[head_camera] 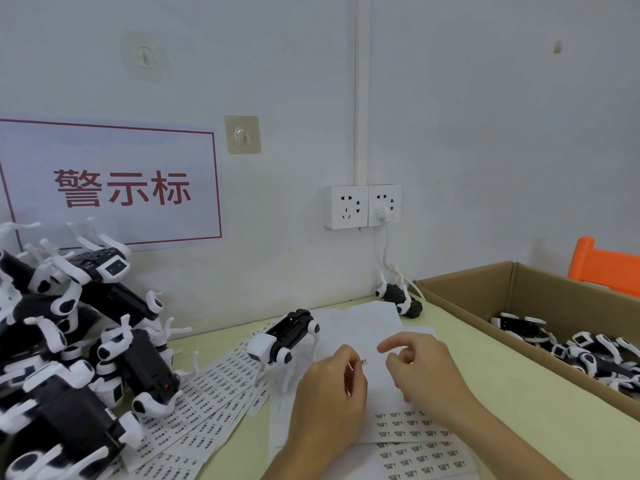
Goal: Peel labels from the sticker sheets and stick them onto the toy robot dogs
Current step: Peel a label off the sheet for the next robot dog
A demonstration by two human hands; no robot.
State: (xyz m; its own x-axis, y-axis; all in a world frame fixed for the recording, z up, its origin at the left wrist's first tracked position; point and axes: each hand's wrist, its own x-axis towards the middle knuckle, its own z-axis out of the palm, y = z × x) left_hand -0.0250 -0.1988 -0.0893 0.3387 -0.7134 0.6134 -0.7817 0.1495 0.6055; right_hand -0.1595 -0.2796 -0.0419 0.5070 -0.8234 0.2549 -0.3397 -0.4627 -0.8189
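Observation:
A black and white toy robot dog (284,341) stands upright on the table, just left of my hands. My left hand (329,393) pinches a small peeled label (363,361) at its fingertips. My right hand (422,368) hovers beside it over the sticker sheets (415,434), fingers loosely curled and holding nothing. More label sheets (207,403) fan out to the left under the standing dog.
A pile of toy dogs (69,341) fills the left side. A cardboard box (485,299) at the right holds several more dogs. One dog (398,299) lies by the wall under the sockets (362,206). An orange object (602,261) sits behind the box.

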